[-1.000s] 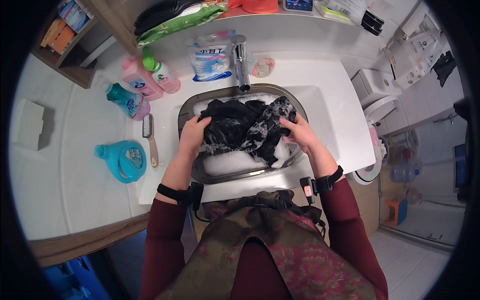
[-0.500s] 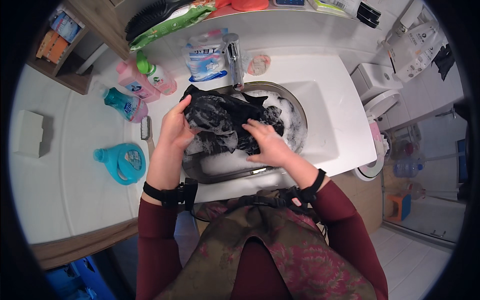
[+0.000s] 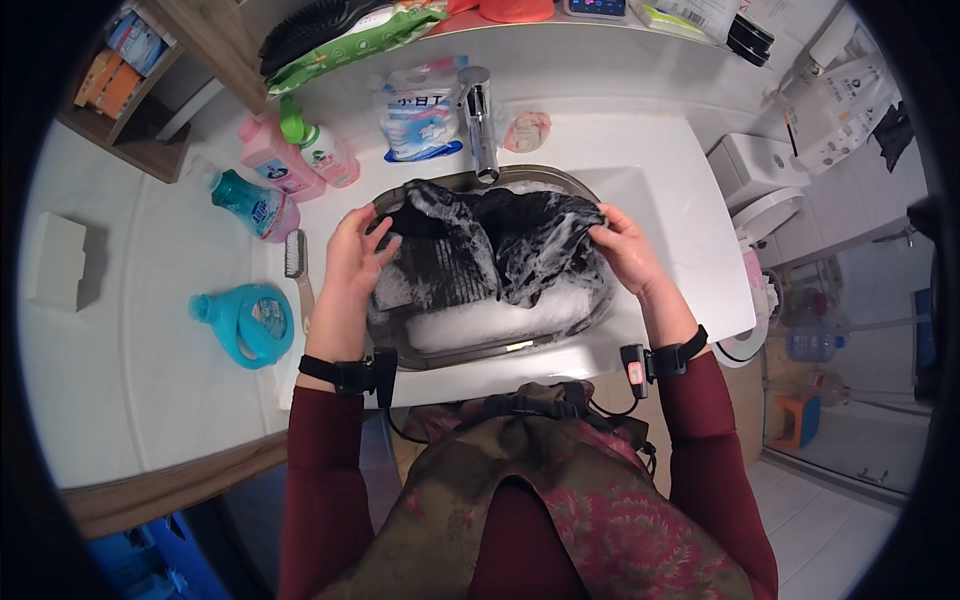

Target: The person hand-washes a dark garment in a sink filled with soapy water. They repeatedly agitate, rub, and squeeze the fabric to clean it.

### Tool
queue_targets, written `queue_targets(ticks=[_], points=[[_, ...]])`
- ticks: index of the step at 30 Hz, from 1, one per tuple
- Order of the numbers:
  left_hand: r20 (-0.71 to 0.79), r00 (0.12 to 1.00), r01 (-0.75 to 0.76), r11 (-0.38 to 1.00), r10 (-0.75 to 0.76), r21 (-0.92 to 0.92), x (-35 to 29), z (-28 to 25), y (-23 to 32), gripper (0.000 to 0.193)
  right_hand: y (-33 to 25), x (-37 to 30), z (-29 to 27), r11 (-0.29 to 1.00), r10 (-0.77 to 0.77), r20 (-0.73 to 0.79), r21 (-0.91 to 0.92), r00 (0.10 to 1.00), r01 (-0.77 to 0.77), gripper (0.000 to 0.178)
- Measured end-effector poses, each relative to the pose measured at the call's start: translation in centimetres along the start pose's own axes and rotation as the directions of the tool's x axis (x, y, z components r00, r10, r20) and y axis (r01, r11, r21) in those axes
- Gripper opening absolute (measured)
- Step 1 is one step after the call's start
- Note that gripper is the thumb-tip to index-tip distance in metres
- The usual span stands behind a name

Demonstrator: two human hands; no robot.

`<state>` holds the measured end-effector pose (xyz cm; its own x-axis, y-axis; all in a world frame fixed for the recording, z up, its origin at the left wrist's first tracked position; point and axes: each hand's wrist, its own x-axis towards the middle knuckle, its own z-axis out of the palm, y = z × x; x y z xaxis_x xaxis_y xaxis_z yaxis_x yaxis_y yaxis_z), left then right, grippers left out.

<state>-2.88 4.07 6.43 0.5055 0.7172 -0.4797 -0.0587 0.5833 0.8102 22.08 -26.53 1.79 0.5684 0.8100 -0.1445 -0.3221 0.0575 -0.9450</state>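
A wet black garment (image 3: 540, 235), streaked with white suds, is spread across an oval metal-rimmed basin (image 3: 400, 345) set in the white sink. My right hand (image 3: 628, 250) pinches its right edge between thumb and fingers. At the other end, my left hand (image 3: 352, 255) has the left edge at its fingertips, with the lower fingers loosely spread. Below the cloth on the left shows a dark ribbed surface (image 3: 440, 275); whether it is a washboard or more fabric is unclear. Thick foam (image 3: 500, 322) fills the near part of the basin.
Left of the basin lie a scrubbing brush (image 3: 295, 255) and a turquoise jug (image 3: 255, 325). Several bottles, including a pink one (image 3: 275, 165), stand behind. A detergent bag (image 3: 420, 120) is beside the chrome faucet (image 3: 480, 130), with a soap-like lump (image 3: 527, 132) to its right.
My right hand has moved right, from lying on the cloth to gripping its right edge. The bunched garment is now spread wide and lower, uncovering the ribbed surface.
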Motion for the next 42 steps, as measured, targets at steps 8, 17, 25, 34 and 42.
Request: queue_targets(ticks=[8,17,25,34,42], points=[[0.663,0.748,-0.612,0.37,-0.015,0.699,-3.4,4.8,-9.2,0.097,-3.6,0.0,3.9,0.962,-0.02,0.129,0.274,0.991,-0.016,0.035],[0.588,0.771,-0.634,0.394,0.246,0.666,-2.9,6.3,-11.8,0.058,-9.2,1.8,8.1,0.927,-0.056,-0.056,0.368,0.997,0.072,0.016],[0.357,0.92,-0.344,0.765,0.16,0.544,-3.9,3.6,-5.9,0.017,-7.8,1.9,4.2,0.967,0.051,-0.227,0.255,0.972,0.009,0.013],[0.472,0.881,-0.173,0.954,0.038,0.245,-5.3,6.7,2.1,0.024,-2.8,0.7,6.0,0.932,0.016,-0.315,-0.339,0.949,-0.128,0.059],[0.637,0.747,0.066,0.975,-0.19,0.213,-3.7,11.2,1.4,0.016,-2.1,-1.4,12.1,0.479,-0.488,0.268,-0.713,0.831,0.512,0.066]])
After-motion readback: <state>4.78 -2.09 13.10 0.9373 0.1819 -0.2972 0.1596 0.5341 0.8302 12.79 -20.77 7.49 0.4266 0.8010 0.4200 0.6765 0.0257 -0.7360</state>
